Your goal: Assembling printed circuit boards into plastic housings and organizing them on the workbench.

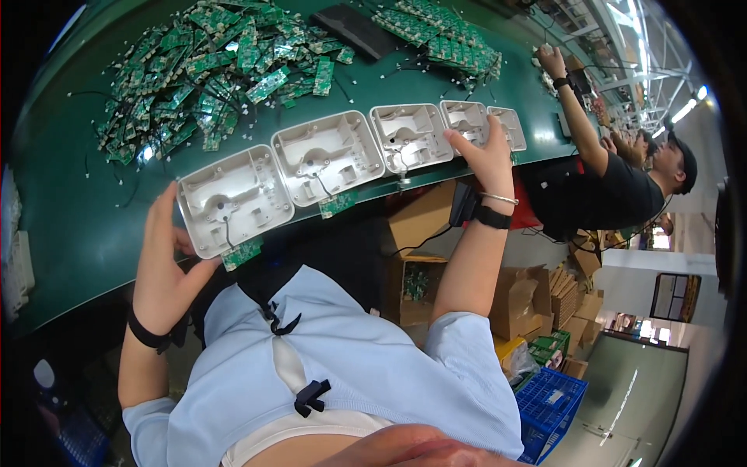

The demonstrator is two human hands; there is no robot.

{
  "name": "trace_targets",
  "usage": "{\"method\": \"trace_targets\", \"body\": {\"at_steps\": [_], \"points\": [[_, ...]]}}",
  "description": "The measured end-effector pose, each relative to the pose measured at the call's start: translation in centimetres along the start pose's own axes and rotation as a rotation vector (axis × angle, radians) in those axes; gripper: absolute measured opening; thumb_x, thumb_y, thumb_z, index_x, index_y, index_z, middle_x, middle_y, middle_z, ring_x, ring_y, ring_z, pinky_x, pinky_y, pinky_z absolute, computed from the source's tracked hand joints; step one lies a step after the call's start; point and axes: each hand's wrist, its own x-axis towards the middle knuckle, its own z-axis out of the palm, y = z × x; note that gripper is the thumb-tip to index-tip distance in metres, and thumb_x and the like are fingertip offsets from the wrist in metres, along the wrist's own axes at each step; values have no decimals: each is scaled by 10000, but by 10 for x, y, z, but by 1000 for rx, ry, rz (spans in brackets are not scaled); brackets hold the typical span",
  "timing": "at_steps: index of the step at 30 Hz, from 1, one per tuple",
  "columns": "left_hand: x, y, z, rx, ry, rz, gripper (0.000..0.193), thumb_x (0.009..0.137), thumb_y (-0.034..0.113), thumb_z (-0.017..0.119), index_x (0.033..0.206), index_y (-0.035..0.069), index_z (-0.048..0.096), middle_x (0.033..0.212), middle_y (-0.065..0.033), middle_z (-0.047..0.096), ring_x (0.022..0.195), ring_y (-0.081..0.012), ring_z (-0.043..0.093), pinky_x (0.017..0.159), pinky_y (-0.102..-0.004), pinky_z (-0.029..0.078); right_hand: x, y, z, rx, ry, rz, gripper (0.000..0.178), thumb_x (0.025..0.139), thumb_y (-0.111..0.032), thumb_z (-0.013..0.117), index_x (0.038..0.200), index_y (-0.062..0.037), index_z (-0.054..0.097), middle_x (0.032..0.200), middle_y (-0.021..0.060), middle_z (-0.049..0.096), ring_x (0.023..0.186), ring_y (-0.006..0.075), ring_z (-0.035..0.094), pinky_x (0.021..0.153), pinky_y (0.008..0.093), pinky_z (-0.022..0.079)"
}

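Several open white plastic housings stand side by side in a row along the near edge of the green bench. My left hand [165, 261] grips the left end housing [237, 198], fingers along its outer side and thumb by its near corner. My right hand [489, 159] is at the row's other end, its thumb on the rim of a smaller-looking housing [464, 117] and its fingers partly hidden around the end housing [510, 128]. Small green circuit boards, one by the left housing [243, 254] and another beside it [338, 204], hang on black wires over the bench edge.
A big heap of green circuit boards [226, 70] covers the back of the bench [85, 233]. Stacked board panels [443, 39] and a black flat object [354, 29] lie beside it. At right are a person in black [607, 187], cardboard boxes [520, 300] and a blue crate [551, 409].
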Motion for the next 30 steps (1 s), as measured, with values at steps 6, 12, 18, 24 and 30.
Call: {"method": "trace_targets", "body": {"at_steps": [6,12,18,24,30], "points": [[24,31,46,-102,-87,22,1023,789,-30,799,1626,-20,212,1521,-206,415,864,-184,667,804,-315,581,36,49,-17,86,-42,23,1106,713,-522,903,1503,106,450,1478,296,551,1390,371,535,1150,419,418],[75,53,101,-223,-230,50,1015,838,-1,793,1616,-61,145,1538,-253,358,907,-223,697,832,-337,601,105,134,-22,135,-36,8,1046,740,-463,899,1529,59,454,1485,272,552,1391,345,531,1154,404,409],[121,86,170,-529,-436,252,1068,867,52,782,1604,-96,23,1607,-296,217,1073,-306,701,914,-363,598,147,222,-70,-19,187,-46,730,821,-356,874,1386,29,618,1413,202,623,1308,299,589,1104,397,451],[158,104,227,-491,-526,195,1004,910,-32,669,1635,-38,-25,1669,-268,97,1249,-317,638,1050,-384,549,97,124,-65,299,370,-214,430,886,-225,824,1241,-14,704,1250,136,703,1185,286,658,994,397,512],[184,120,254,-530,-561,247,965,808,-5,608,1587,-129,52,1587,-349,209,1236,-380,639,1049,-399,531,55,-41,-61,395,-126,-421,393,929,-166,786,1261,14,678,1187,87,715,1042,161,663,896,311,541]]}}
